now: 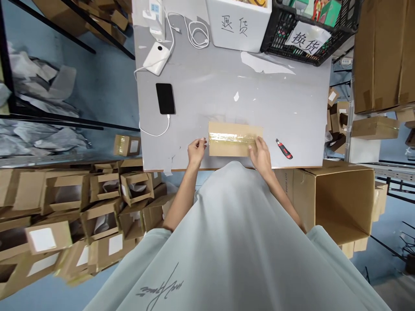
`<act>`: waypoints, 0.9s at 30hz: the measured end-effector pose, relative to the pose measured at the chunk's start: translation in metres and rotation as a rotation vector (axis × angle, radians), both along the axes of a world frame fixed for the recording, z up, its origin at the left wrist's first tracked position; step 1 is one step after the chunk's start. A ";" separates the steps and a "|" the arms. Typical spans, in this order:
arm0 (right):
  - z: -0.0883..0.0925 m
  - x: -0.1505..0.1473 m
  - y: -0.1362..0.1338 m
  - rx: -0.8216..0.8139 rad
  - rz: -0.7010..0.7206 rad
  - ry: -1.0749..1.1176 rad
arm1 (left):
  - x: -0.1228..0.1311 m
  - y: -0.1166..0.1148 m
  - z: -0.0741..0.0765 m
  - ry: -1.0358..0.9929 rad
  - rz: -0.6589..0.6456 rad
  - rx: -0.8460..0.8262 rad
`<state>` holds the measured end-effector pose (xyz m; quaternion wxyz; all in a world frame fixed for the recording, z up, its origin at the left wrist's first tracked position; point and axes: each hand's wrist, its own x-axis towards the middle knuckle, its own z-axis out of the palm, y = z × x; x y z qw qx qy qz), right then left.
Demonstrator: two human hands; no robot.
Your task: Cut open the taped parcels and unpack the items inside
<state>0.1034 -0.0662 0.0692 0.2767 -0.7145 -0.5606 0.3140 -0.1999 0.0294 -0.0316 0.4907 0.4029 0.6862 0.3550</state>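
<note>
A flat brown cardboard box (227,150) lies near the front edge of the grey table, with shiny clear tape running along its top. My right hand (261,156) is on the box's right end, thumb on the near side and fingers over the top. Just off the left end, my left hand (196,151) is closed, thumb and fingertips together; whatever they pinch, if anything, is too small to make out. To the right of the box lies a red and black utility knife (284,149).
A black phone (165,99) on a white cable and a white power bank (157,58) lie at left. At the back stand a white bin (238,26) and a black crate (275,34). Open cartons (100,216) crowd the lower left; a large open box (343,203) stands right.
</note>
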 end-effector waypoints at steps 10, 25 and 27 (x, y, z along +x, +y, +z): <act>-0.014 -0.014 -0.009 -0.102 -0.031 -0.081 | 0.020 0.006 -0.020 -0.126 -0.046 -0.215; 0.019 0.059 -0.023 0.012 -0.286 0.101 | 0.086 0.014 0.030 -0.425 -0.296 -0.123; 0.029 0.054 -0.019 0.034 -0.274 0.148 | 0.092 0.008 0.045 -0.371 -0.306 -0.082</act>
